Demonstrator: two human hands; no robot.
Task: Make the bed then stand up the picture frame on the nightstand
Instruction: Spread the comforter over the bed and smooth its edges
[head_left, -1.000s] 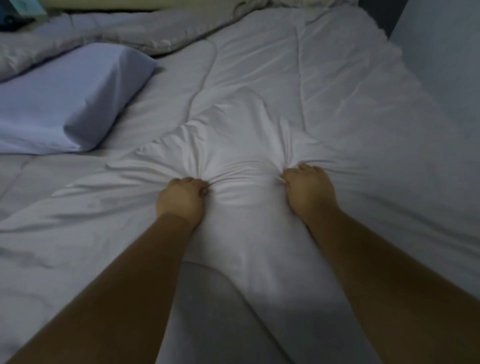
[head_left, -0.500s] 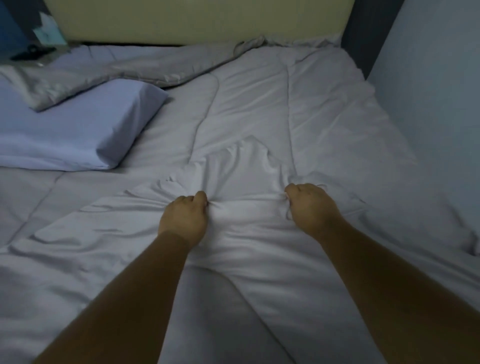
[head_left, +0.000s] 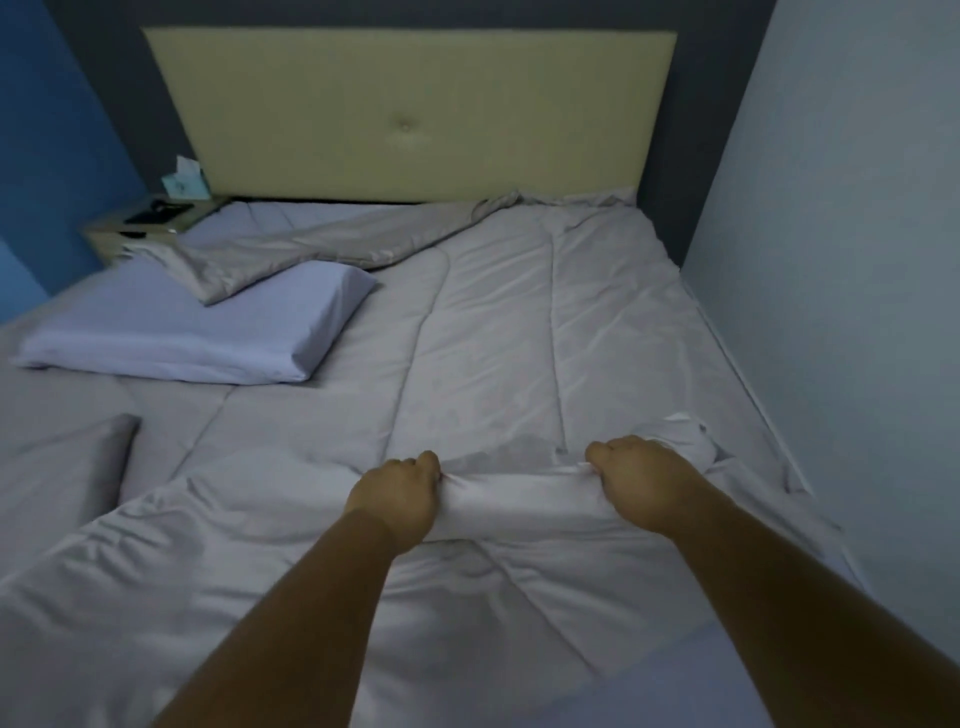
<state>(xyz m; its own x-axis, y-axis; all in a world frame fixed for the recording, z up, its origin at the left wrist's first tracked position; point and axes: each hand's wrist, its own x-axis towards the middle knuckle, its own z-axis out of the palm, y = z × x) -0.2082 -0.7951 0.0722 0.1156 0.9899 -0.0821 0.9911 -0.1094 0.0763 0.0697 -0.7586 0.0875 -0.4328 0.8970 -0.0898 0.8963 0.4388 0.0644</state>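
A pale grey comforter (head_left: 493, 332) covers the bed, creased and bunched toward me. My left hand (head_left: 397, 496) and my right hand (head_left: 641, 486) each grip a fistful of it, with a taut roll of fabric stretched between them. A light blue pillow (head_left: 208, 327) lies at the left, partly under a folded-back corner of the comforter (head_left: 322, 249). The nightstand (head_left: 150, 223) stands at the far left by the headboard, with a dark flat object (head_left: 156, 212) lying on it; I cannot tell whether that is the picture frame.
A beige padded headboard (head_left: 410, 114) backs the bed. A pale wall (head_left: 831, 312) runs close along the bed's right side. A tissue box (head_left: 184, 182) sits on the nightstand. A grey cushion corner (head_left: 67, 467) shows at the left edge.
Both hands have pulled the gripped comforter toward me, away from the headboard. My view has risen, so the headboard and nightstand now show.
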